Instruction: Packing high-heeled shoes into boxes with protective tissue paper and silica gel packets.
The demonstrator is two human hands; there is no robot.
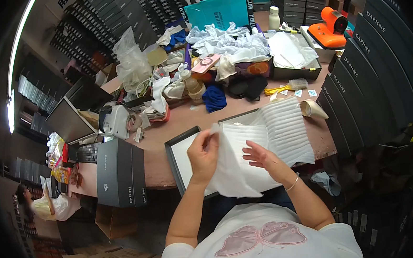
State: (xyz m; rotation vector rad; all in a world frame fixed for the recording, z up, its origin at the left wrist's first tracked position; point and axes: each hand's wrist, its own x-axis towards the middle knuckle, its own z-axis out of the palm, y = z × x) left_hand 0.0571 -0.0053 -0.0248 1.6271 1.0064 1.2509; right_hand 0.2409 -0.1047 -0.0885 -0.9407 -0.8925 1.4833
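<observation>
My left hand (pixel 204 154) is closed on the upper edge of a thin white sheet (pixel 231 173), which hangs down at a slant over a dark-edged shoe box (pixel 174 167) with a white inside. To its right, my right hand (pixel 267 162) has its fingers spread and holds nothing. It hovers over the box, close to the sheet. Ribbed white padding (pixel 288 130) lies across the box and spreads out over its right side. A beige shoe (pixel 314 109) rests on the table just beyond the padding; part of it is hidden.
Dark shoe boxes (pixel 366 79) are stacked high at the right, and more (pixel 118 171) stand at the left table edge. Behind lie a yellow brush (pixel 286 87), a blue cloth (pixel 214 98), a pink phone (pixel 206 63) and heaped white cloths (pixel 229 42). Another person (pixel 53 204) sits far left.
</observation>
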